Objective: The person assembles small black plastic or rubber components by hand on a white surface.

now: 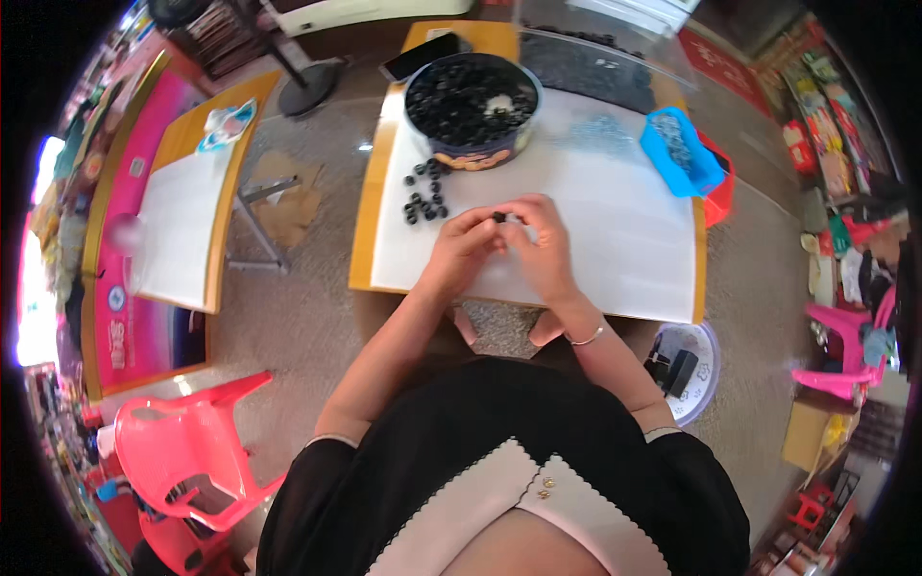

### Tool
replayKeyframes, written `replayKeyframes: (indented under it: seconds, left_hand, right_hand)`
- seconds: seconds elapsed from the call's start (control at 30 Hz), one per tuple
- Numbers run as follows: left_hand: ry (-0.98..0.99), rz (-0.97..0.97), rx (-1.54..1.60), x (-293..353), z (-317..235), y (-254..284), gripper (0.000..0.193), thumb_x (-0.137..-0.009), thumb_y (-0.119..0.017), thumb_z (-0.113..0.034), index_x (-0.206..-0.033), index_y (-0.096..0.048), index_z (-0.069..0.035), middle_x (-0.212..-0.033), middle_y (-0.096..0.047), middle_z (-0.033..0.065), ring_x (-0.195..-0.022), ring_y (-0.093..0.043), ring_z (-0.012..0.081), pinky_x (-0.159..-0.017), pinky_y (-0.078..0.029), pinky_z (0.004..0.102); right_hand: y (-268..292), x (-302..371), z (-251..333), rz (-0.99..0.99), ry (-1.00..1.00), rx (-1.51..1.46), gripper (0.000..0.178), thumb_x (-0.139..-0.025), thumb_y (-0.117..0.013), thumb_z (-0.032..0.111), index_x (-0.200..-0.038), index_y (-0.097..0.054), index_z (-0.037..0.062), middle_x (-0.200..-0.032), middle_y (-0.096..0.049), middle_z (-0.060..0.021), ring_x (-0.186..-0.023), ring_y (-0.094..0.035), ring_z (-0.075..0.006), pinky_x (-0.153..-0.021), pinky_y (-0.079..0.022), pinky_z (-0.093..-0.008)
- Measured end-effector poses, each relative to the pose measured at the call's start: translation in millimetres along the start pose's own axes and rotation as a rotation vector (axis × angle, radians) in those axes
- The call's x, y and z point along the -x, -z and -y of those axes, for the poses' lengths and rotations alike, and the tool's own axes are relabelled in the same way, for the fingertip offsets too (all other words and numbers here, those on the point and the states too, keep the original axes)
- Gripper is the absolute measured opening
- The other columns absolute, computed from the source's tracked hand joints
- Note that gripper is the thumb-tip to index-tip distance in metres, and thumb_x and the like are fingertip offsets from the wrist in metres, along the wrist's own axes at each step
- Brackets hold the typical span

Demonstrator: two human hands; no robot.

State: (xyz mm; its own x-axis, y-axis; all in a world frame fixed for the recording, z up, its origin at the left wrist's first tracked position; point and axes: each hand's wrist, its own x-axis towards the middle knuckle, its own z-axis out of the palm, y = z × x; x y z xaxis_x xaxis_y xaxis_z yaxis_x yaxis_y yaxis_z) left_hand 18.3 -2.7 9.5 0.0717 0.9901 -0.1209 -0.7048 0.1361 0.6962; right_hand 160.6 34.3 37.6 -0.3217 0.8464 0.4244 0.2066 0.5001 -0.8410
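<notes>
My left hand [463, 248] and my right hand [540, 245] meet over the near part of the white-topped table [615, 250]. Between their fingertips is a small black round piece [498, 218], mostly covered by the fingers; both hands pinch at it. Just left of them lie several loose black round pieces [427, 206] on the white sheet. Behind these stands a round tub [480, 161] with a printed side, filled with many similar black pieces and one pale item on top.
A blue basket [680, 154] of small clear pieces overlaps a red basket [720, 197] at the table's right edge. More tiny clear pieces [600, 134] lie spread on the sheet. A transparent box [591, 72] of dark pieces and a phone [423, 56] are at the back.
</notes>
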Motion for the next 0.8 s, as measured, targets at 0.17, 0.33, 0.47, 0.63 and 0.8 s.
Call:
replayKeyframes:
  seconds: [0.17, 0.33, 0.47, 0.63, 0.8]
  left_hand:
    - [-0.051, 0.036, 0.121, 1, -1, 8, 0.019, -0.089, -0.057, -0.011, -0.105, -0.059, 0.001, -0.093, -0.062, 0.0099, -0.077, -0.059, 0.0157, -0.072, -0.049, 0.0294]
    - [-0.063, 0.016, 0.078, -3, -1, 3, 0.013, -0.088, -0.059, -0.008, -0.099, -0.06, 0.0, -0.091, -0.062, 0.0097, -0.075, -0.059, 0.0151, -0.07, -0.049, 0.029]
    - [-0.059, -0.006, 0.027, -3, -1, 3, 0.013, -0.089, -0.057, -0.009, -0.1, -0.059, -0.003, -0.092, -0.06, 0.009, -0.075, -0.055, 0.0143, -0.068, -0.048, 0.0277]
    - [-0.05, 0.007, 0.031, -2, -1, 3, 0.012, -0.089, -0.057, -0.01, -0.099, -0.059, -0.003, -0.091, -0.06, 0.0086, -0.075, -0.056, 0.0141, -0.069, -0.049, 0.028]
    - [-0.047, -0.05, 0.045, 0, -2, 1, 0.013, -0.088, -0.058, -0.007, -0.099, -0.059, 0.0, -0.09, -0.063, 0.0097, -0.073, -0.059, 0.0141, -0.07, -0.05, 0.0295]
  right_hand:
    - [10, 1, 4, -0.011, 0.047, 0.038, 0.019, -0.078, -0.064, 0.003, -0.097, -0.064, 0.0043, -0.098, -0.057, -0.0092, -0.086, -0.056, -0.0197, -0.075, -0.047, -0.029]
    - [70, -11, -45, -0.294, -0.151, 0.217, 0.015, -0.076, -0.064, 0.002, -0.09, -0.063, 0.0036, -0.087, -0.059, -0.0098, -0.077, -0.057, -0.0263, -0.073, -0.047, -0.0351]
    - [102, -26, -71, -0.314, -0.168, 0.426, 0.012, -0.074, -0.065, 0.002, -0.086, -0.065, 0.0039, -0.084, -0.06, -0.0092, -0.077, -0.057, -0.0255, -0.071, -0.047, -0.0351]
    - [93, -34, -86, -0.203, -0.001, 0.482, 0.013, -0.074, -0.066, 0.005, -0.086, -0.066, 0.0056, -0.082, -0.06, -0.009, -0.077, -0.057, -0.0246, -0.07, -0.047, -0.0351]
    - [78, -31, -68, -0.164, -0.246, 0.24, 0.012, -0.077, -0.066, 0.007, -0.089, -0.066, 0.0037, -0.081, -0.064, -0.0069, -0.073, -0.059, -0.0159, -0.069, -0.047, -0.0256]
